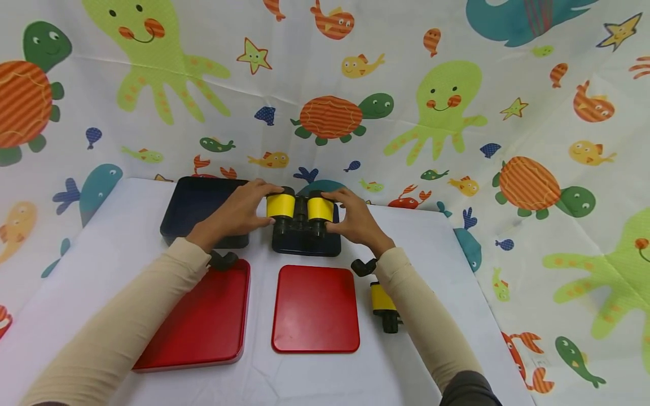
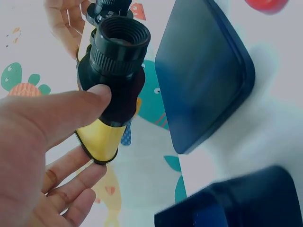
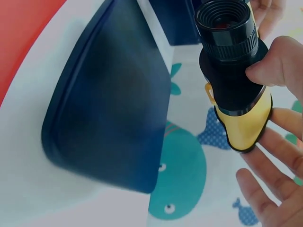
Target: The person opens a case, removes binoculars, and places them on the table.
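A pair of yellow-and-black binoculars (image 1: 280, 206) is held between both hands, eyepieces facing the person. My left hand (image 1: 238, 211) grips the left barrel. In the left wrist view, its thumb presses the black body near the eyepiece, with fingers under the yellow casing (image 2: 106, 139). On the other barrel, my right hand (image 1: 357, 219) has the same grip, thumb on top and fingers beneath, as the right wrist view shows. The binoculars overlap a dark blue lid-like panel (image 1: 284, 246) in the head view; both wrist views show that panel (image 3: 109, 104) apart from them.
A dark blue open box (image 1: 175, 211) stands at the back left. In front of it lies a red tray (image 1: 213, 321), with a flat red panel (image 1: 316, 310) to its right. Another yellow-and-black optical piece (image 1: 382, 299) sits partly hidden by the right forearm. A sea-animal-print sheet (image 1: 315, 56) hangs behind.
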